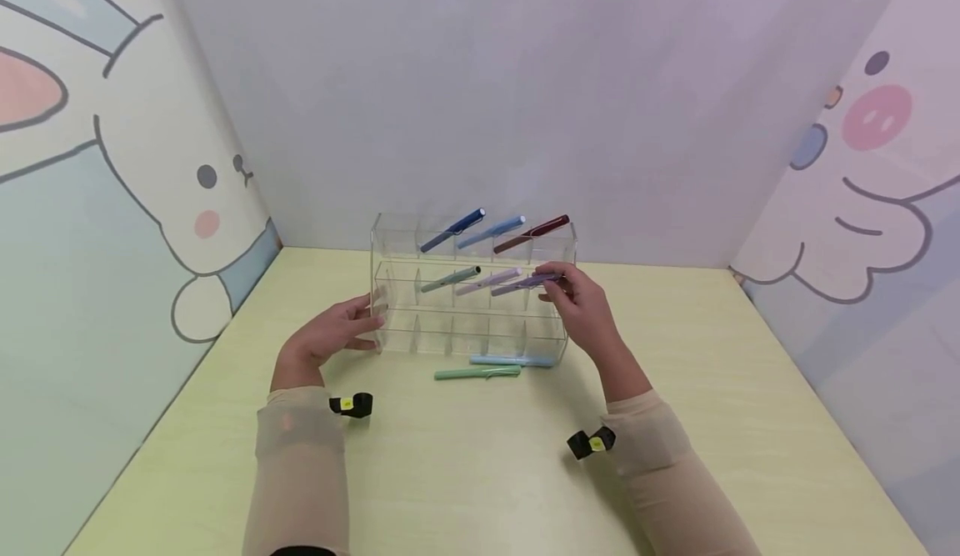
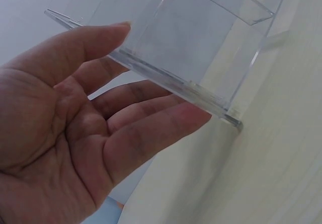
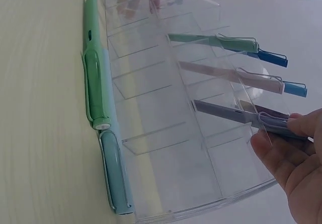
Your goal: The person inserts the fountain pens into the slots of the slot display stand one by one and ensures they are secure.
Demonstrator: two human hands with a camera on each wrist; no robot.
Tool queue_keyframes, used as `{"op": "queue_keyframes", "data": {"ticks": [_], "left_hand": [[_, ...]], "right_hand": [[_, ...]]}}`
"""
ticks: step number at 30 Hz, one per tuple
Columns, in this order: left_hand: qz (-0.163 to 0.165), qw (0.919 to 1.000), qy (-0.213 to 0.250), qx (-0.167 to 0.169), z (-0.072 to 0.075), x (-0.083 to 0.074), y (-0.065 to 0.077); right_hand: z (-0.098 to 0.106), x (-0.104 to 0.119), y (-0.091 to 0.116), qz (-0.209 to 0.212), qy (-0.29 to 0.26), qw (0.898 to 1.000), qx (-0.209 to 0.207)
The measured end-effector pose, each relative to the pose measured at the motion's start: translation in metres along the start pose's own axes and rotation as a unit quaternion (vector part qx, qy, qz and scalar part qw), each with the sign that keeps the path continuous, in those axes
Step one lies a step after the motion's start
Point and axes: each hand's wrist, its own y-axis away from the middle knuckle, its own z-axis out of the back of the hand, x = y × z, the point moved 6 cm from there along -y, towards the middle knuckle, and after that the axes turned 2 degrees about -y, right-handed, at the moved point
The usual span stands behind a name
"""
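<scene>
A clear tiered pen rack (image 1: 468, 321) stands on the table with pens slanting in its compartments. My left hand (image 1: 337, 333) grips the rack's left side panel, thumb on the inner side and fingers against the outside, as the left wrist view shows. At the right end, my right hand (image 1: 581, 302) pinches the cap end of a purple pen (image 3: 221, 110) between thumb and fingers. The pen's lower end lies in a middle-tier compartment. Beside it in that tier rest a lilac pen (image 1: 487, 282) and a grey-green pen (image 1: 450, 279).
The top tier holds a dark blue pen (image 1: 453, 231), a light blue pen (image 1: 491, 232) and a dark red pen (image 1: 532, 234). In front of the rack, a mint green pen (image 1: 477, 373) and a pale blue pen (image 1: 512, 361) lie on the table (image 1: 450, 473). Walls rise behind and beside.
</scene>
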Motion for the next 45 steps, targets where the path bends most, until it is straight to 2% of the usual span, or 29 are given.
{"op": "queue_keyframes", "data": {"ticks": [9, 15, 19, 24, 27, 30, 32, 34, 36, 39, 42, 45], "left_hand": [[0.005, 1.0000, 0.002, -0.004, 0.000, -0.002, 0.002], [0.009, 0.9999, -0.002, -0.005, -0.001, -0.003, 0.004], [0.015, 0.9998, -0.005, -0.010, -0.001, -0.002, 0.004], [0.011, 0.9999, -0.004, -0.008, 0.000, -0.001, 0.003], [0.006, 1.0000, -0.003, -0.004, 0.000, 0.000, 0.002], [0.002, 1.0000, -0.003, 0.000, 0.000, 0.000, 0.001], [0.002, 1.0000, -0.002, 0.000, 0.000, 0.000, 0.000], [0.004, 1.0000, -0.001, 0.000, 0.001, 0.000, -0.001], [0.004, 1.0000, -0.001, -0.001, 0.001, 0.001, -0.001], [0.007, 1.0000, -0.006, -0.003, 0.001, 0.001, 0.000], [0.008, 0.9999, -0.008, -0.004, 0.001, 0.001, 0.001], [0.006, 1.0000, -0.005, -0.002, 0.001, 0.001, 0.000]], "right_hand": [[0.003, 0.006, 0.000, 0.004, 0.002, 1.000, 0.010], [0.017, 0.010, 0.000, 0.009, 0.008, 1.000, -0.003], [0.032, 0.015, 0.002, 0.014, 0.050, 0.998, -0.031], [0.053, 0.029, 0.005, 0.028, 0.114, 0.990, -0.079], [0.058, 0.042, 0.008, 0.046, 0.125, 0.988, -0.083], [0.054, 0.053, 0.010, 0.055, 0.136, 0.988, -0.040], [0.045, 0.058, 0.011, 0.052, 0.146, 0.988, 0.018], [0.032, 0.059, 0.014, 0.037, 0.157, 0.982, 0.093], [0.018, 0.058, 0.017, 0.014, 0.167, 0.972, 0.163], [-0.006, 0.050, 0.023, -0.025, 0.189, 0.950, 0.247], [-0.029, 0.037, 0.029, -0.048, 0.214, 0.927, 0.305], [-0.050, 0.026, 0.034, -0.050, 0.239, 0.907, 0.345]]}}
